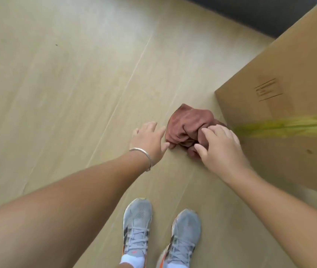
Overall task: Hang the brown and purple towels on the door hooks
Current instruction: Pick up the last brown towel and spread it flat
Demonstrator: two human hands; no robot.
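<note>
A crumpled brown towel point(187, 126) lies on the light wooden floor beside a cardboard box. My right hand point(218, 145) lies over the towel's right part, its fingers curled into the cloth. To the towel's left, my left hand point(150, 140) reaches in with straight fingers, the tips touching the towel's lower left edge. A silver bangle sits on my left wrist. No purple towel, door or hooks are in view.
A large cardboard box point(289, 89) with a yellow-green strap point(285, 126) stands at the right, close against the towel. My grey sneakers point(161, 235) stand on the floor below the hands. A dark strip point(250, 14) runs along the top right. Wooden floor point(66, 74) spreads left.
</note>
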